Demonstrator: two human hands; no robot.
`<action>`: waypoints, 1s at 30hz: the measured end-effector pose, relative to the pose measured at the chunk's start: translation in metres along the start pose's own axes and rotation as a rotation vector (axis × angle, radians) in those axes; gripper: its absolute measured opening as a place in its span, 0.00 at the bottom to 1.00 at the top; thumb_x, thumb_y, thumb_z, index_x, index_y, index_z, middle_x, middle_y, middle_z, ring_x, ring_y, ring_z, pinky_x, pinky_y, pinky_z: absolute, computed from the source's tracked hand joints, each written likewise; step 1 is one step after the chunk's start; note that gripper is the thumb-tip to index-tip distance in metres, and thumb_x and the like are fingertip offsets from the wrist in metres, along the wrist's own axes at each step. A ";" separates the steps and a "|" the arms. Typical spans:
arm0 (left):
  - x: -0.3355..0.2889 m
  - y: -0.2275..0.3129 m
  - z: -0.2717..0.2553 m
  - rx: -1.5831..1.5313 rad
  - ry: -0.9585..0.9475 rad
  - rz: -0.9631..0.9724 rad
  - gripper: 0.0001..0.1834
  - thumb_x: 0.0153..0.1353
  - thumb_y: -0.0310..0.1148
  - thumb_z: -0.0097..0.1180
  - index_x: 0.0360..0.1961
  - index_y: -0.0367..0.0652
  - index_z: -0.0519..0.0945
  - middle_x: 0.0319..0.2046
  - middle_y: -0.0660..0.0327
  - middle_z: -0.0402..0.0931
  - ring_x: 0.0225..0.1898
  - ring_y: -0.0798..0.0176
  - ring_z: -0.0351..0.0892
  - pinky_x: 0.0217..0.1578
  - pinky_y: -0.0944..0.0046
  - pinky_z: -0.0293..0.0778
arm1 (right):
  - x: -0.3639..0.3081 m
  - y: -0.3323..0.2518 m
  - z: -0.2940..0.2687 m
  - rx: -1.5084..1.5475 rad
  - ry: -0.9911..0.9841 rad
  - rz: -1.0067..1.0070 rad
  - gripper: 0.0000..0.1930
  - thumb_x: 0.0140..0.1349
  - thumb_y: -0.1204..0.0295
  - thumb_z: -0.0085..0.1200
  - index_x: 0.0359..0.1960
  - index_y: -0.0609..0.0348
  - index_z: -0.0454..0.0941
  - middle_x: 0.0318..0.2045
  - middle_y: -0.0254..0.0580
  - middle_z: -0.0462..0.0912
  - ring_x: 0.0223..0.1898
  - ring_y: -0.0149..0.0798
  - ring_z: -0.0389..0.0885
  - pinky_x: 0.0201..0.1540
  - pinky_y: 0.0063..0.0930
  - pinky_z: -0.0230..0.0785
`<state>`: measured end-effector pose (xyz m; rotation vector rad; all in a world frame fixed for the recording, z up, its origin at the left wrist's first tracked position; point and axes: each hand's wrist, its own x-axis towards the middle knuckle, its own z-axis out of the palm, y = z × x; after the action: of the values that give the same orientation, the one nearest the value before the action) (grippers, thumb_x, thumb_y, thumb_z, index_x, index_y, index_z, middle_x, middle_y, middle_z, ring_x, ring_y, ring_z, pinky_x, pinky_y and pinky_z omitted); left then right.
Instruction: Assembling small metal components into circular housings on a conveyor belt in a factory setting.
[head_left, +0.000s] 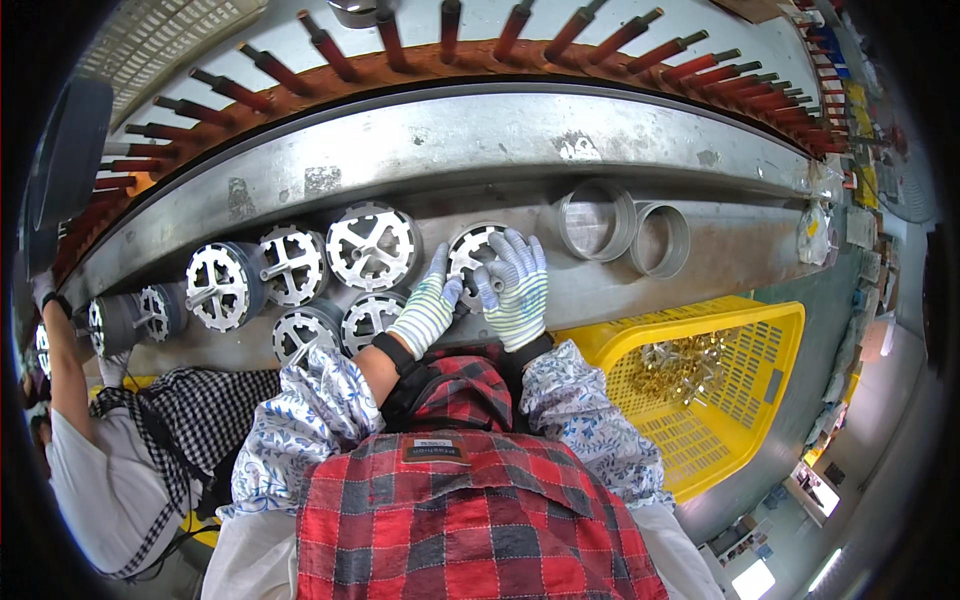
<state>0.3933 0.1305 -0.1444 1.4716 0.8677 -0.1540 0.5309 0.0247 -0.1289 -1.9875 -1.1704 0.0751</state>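
My left hand [428, 308] and my right hand [516, 290] both wear pale striped gloves. Between them is a round metal drum with a spoked, notched end plate [468, 246], which they grip from its two sides. The right fingers reach over the plate's upper right, while the left fingers lie along its left edge. My hands cover much of the lower part. Left of my hands, several similar drums with spoked plates [372, 246] and short central shafts stand on a metal ledge. To the right are an open metal ring [597, 220] and a second ring [661, 240].
Beyond the ledge runs a metal rail [440, 130] below a row of upright red rods [450, 30]. A yellow basket [785, 390] at my right holds shiny gold and silver metal parts [680, 368]. At far left, a co-worker's arm [68, 370] reaches among more drums.
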 end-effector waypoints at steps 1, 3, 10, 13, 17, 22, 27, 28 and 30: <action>0.000 -0.004 0.000 0.001 0.001 -0.001 0.35 0.66 0.33 0.46 0.71 0.35 0.49 0.62 0.36 0.63 0.64 0.43 0.64 0.63 0.60 0.61 | 0.000 0.000 0.001 0.019 -0.009 0.011 0.08 0.51 0.67 0.61 0.29 0.53 0.75 0.49 0.47 0.79 0.57 0.54 0.72 0.61 0.58 0.55; 0.002 -0.010 0.000 -0.009 0.052 0.017 0.35 0.67 0.34 0.46 0.71 0.35 0.50 0.63 0.36 0.62 0.65 0.43 0.63 0.64 0.60 0.59 | -0.001 0.001 0.003 0.035 -0.016 0.022 0.08 0.51 0.67 0.61 0.29 0.53 0.75 0.48 0.47 0.79 0.57 0.54 0.72 0.61 0.58 0.56; 0.002 -0.015 0.000 0.095 0.072 0.077 0.34 0.68 0.35 0.45 0.70 0.35 0.51 0.64 0.37 0.61 0.67 0.42 0.60 0.65 0.59 0.57 | -0.005 0.005 0.011 0.099 0.045 0.013 0.10 0.52 0.69 0.60 0.31 0.52 0.71 0.48 0.47 0.80 0.55 0.56 0.74 0.60 0.59 0.56; 0.002 -0.003 -0.001 0.072 0.040 0.000 0.33 0.68 0.32 0.43 0.71 0.36 0.49 0.63 0.39 0.62 0.65 0.48 0.61 0.64 0.62 0.58 | -0.007 0.009 0.014 0.086 0.037 0.005 0.10 0.52 0.69 0.60 0.31 0.52 0.71 0.49 0.47 0.80 0.55 0.56 0.74 0.61 0.59 0.55; 0.004 -0.004 -0.001 0.054 0.061 -0.008 0.32 0.68 0.31 0.43 0.71 0.38 0.50 0.62 0.40 0.64 0.63 0.48 0.65 0.62 0.61 0.61 | -0.003 0.008 0.014 0.094 0.055 0.027 0.08 0.54 0.69 0.59 0.31 0.53 0.72 0.49 0.48 0.81 0.55 0.56 0.75 0.62 0.58 0.55; 0.013 -0.002 0.003 0.172 0.105 0.070 0.34 0.67 0.39 0.45 0.70 0.39 0.53 0.61 0.37 0.64 0.63 0.40 0.65 0.62 0.55 0.62 | -0.001 0.010 0.003 0.043 0.014 0.038 0.07 0.52 0.68 0.58 0.28 0.56 0.75 0.47 0.49 0.80 0.55 0.55 0.74 0.63 0.55 0.56; 0.013 -0.015 -0.004 0.283 0.114 -0.086 0.42 0.61 0.52 0.50 0.69 0.37 0.55 0.57 0.32 0.68 0.61 0.38 0.68 0.60 0.53 0.64 | 0.000 -0.011 -0.020 -0.045 -0.067 0.053 0.16 0.52 0.63 0.61 0.42 0.51 0.78 0.54 0.57 0.72 0.53 0.60 0.72 0.59 0.53 0.60; 0.013 -0.030 -0.008 0.240 0.136 -0.015 0.40 0.61 0.49 0.52 0.68 0.35 0.57 0.57 0.33 0.68 0.60 0.38 0.68 0.61 0.54 0.64 | 0.007 -0.022 -0.032 -0.145 -0.119 -0.001 0.15 0.54 0.62 0.59 0.42 0.52 0.79 0.48 0.53 0.78 0.49 0.55 0.77 0.53 0.50 0.68; 0.015 -0.039 -0.009 0.176 0.166 0.043 0.39 0.61 0.46 0.53 0.67 0.33 0.58 0.57 0.34 0.69 0.60 0.41 0.69 0.61 0.56 0.64 | 0.026 -0.036 -0.036 -0.375 -0.706 0.130 0.14 0.56 0.61 0.55 0.41 0.53 0.81 0.41 0.47 0.82 0.43 0.48 0.81 0.46 0.45 0.73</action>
<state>0.3772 0.1384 -0.1831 1.6842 0.9755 -0.0781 0.5358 0.0309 -0.0719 -2.4607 -1.5700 0.7201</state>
